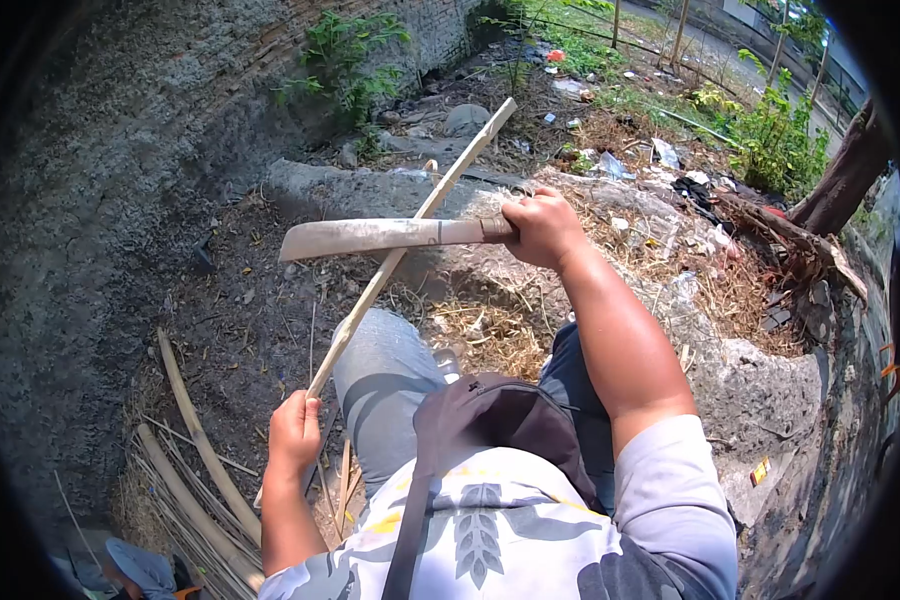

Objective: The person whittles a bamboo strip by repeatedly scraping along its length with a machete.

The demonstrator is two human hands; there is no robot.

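— Was there any writing or brand to read anywhere?

— None that could be made out. The shirt carried a leaf print, no words, and the small orange-and-yellow wrapper on the ground at the right was too small to read. The litter further up the slope was just as unclear.

— How was the right hand posed?

— The right hand was raised out in front, arm stretched forward and up from the shoulder, fingers wrapped tight around the handle of a machete. The blade lay nearly level, pointing to the left, and crossed the bamboo strip about midway along its length.

— And the left?

— The left hand sat low beside the left knee, forearm upright, fingers closed around the lower end of the strip. From that grip the strip slanted up and to the right, its far tip reaching toward a grey stone near the weeds.

— Was the blade touching the strip?

— They overlapped in view; whether the edge bit into it I could not tell.

— What else lay around?

— A dark sling bag hung across the chest. A bundle of bamboo poles lay on the bare soil at the lower left, near a rough grey wall. Dry straw covered the concrete kerb ahead.
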